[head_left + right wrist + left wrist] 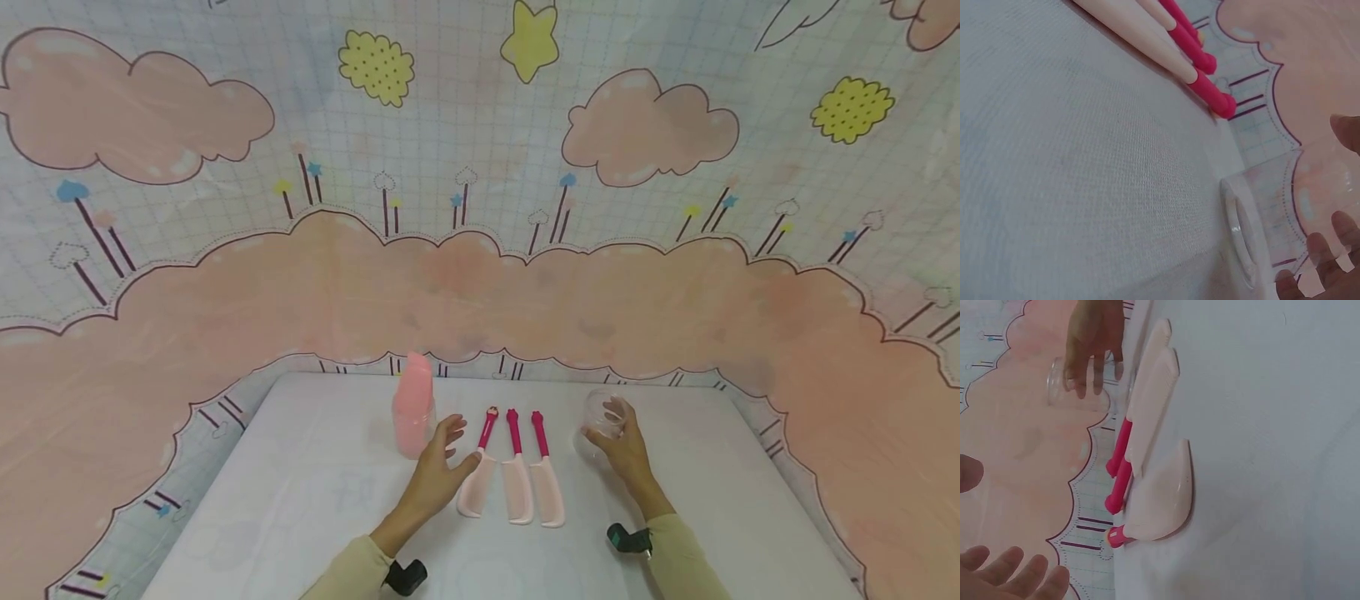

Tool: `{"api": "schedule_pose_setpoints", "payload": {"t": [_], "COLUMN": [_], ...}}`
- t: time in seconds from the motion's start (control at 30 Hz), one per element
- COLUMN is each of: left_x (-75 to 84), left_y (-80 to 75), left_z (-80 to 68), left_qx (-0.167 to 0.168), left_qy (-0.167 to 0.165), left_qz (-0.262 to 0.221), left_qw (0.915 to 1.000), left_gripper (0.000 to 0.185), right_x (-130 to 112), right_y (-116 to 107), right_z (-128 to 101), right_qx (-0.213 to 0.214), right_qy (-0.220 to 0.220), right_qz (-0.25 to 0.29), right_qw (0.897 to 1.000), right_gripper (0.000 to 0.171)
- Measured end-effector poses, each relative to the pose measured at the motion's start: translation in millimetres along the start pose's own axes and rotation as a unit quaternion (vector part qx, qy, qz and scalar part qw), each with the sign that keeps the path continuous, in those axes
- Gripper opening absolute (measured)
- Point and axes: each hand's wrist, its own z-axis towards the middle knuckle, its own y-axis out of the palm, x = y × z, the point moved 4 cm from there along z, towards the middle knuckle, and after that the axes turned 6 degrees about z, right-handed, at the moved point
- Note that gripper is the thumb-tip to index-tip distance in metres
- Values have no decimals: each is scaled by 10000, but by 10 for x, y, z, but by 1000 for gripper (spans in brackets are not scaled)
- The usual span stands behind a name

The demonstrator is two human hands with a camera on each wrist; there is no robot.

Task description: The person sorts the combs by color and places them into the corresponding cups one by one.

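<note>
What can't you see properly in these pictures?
- Head view: the pink cup is blurred; whether it is one cup or a stack cannot be told.
- Head view: the clear cup is partly covered by the right hand holding it.
- Head view: the combs are too small to show their teeth.
- Left wrist view: the left hand is cut off by the bottom edge.
- Right wrist view: the combs' pale ends run off the top edge.

Count: three combs [513, 467] side by side; one clear cup [604, 414] at 3 o'clock; one pink stack [413, 406] at 9 o'clock.
</note>
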Motion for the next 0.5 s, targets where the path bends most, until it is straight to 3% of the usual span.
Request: {"api": "schedule_pose_setpoints", "payload": {"t": [0.3, 0.5], "left_x": [-126, -244], "left_y": [153, 233], "left_z": [154, 240], "left_qx": [-274, -269], "left_qy": [-396, -722], "left_qz": [268, 536], "left_qw": [9985, 9956], "left_gripper": [66, 63], "right_x": [-8, -10], "right_y": [4, 1], "right_z": [48, 71], "right_qx": [-68, -102], "right_qy": [82, 158], "right_qz": [-26, -26], "right_qw": [9999, 9998], "right_gripper": [93, 93]}}
